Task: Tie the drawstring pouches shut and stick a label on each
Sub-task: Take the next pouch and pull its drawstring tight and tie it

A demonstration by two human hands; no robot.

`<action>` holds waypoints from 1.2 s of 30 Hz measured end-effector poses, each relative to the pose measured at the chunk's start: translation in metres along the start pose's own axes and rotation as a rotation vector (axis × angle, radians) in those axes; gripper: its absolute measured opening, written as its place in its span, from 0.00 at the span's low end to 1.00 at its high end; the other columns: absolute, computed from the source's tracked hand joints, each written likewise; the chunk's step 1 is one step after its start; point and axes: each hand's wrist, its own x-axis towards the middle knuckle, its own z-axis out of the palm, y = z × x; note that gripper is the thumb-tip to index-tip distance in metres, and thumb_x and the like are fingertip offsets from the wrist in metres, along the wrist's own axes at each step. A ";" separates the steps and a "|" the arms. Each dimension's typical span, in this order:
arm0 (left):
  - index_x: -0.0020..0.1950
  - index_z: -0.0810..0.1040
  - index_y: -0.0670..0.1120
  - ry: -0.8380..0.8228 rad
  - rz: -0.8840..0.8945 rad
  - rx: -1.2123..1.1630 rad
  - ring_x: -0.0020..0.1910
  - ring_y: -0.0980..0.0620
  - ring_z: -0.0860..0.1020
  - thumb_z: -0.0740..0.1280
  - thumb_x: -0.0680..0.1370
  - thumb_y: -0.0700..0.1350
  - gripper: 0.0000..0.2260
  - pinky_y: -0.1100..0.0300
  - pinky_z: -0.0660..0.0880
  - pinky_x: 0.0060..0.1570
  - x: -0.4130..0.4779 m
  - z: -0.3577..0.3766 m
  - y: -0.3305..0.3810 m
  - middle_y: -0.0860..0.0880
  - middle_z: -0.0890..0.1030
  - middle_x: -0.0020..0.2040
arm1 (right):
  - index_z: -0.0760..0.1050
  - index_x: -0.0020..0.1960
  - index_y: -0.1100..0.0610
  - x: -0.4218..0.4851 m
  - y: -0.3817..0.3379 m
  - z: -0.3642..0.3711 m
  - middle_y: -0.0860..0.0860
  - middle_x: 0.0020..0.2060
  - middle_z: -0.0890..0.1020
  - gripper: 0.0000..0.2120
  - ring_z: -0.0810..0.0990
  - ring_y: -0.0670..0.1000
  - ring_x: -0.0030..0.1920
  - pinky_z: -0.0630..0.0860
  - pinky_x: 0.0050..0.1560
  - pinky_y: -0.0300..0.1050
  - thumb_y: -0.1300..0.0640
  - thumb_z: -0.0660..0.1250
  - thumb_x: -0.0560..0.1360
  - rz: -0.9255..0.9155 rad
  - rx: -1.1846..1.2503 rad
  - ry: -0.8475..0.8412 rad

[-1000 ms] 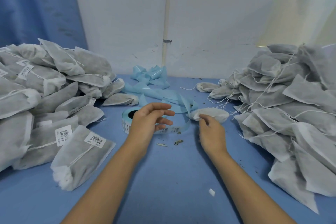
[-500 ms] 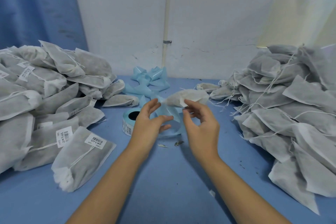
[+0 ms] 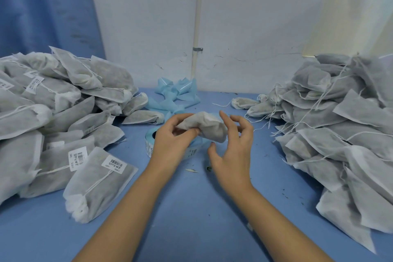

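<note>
A small grey-white drawstring pouch (image 3: 207,126) hangs in the air above the middle of the blue table. My left hand (image 3: 172,140) grips its left end between thumb and fingers. My right hand (image 3: 232,144) is just to the right of the pouch, fingers spread and half curled around its right end; whether they pinch a string I cannot tell. Under the hands lies a light-blue roll of barcode labels (image 3: 150,144), partly hidden by my left hand.
A heap of labelled pouches (image 3: 53,123) fills the left side, one labelled pouch (image 3: 100,185) nearest me. A heap of unlabelled pouches with loose strings (image 3: 340,125) fills the right. Spent blue label backing (image 3: 176,93) lies by the back wall. Small dry bits (image 3: 191,170) lie on the table.
The pouch came up off the table in my right hand, then my left hand took hold of its left end. My right hand loosened and shifted to the pouch's right side.
</note>
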 end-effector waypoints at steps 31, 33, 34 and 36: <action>0.45 0.77 0.39 -0.092 -0.474 -0.388 0.24 0.55 0.74 0.59 0.81 0.38 0.09 0.64 0.70 0.31 -0.021 0.026 -0.025 0.48 0.77 0.26 | 0.77 0.50 0.64 0.006 -0.001 0.008 0.58 0.41 0.81 0.15 0.77 0.51 0.36 0.73 0.37 0.45 0.54 0.58 0.79 0.853 0.736 -0.078; 0.47 0.78 0.39 -0.066 -0.474 -0.497 0.24 0.56 0.74 0.58 0.80 0.35 0.09 0.65 0.71 0.29 -0.020 0.023 -0.025 0.47 0.77 0.27 | 0.78 0.47 0.63 0.005 -0.001 0.008 0.57 0.39 0.80 0.14 0.75 0.51 0.36 0.72 0.37 0.44 0.55 0.59 0.79 0.855 0.663 -0.110; 0.48 0.78 0.40 -0.058 -0.470 -0.519 0.24 0.56 0.74 0.57 0.80 0.34 0.10 0.66 0.71 0.28 -0.019 0.022 -0.025 0.48 0.77 0.27 | 0.79 0.45 0.61 0.004 -0.001 0.007 0.54 0.36 0.80 0.13 0.75 0.49 0.34 0.71 0.35 0.41 0.55 0.60 0.78 0.841 0.655 -0.124; 0.49 0.78 0.40 -0.052 -0.463 -0.530 0.24 0.57 0.72 0.57 0.79 0.32 0.11 0.67 0.70 0.27 -0.019 0.022 -0.026 0.48 0.77 0.28 | 0.81 0.42 0.60 0.003 -0.005 0.006 0.51 0.31 0.81 0.11 0.76 0.45 0.30 0.71 0.30 0.35 0.58 0.62 0.78 0.795 0.686 -0.161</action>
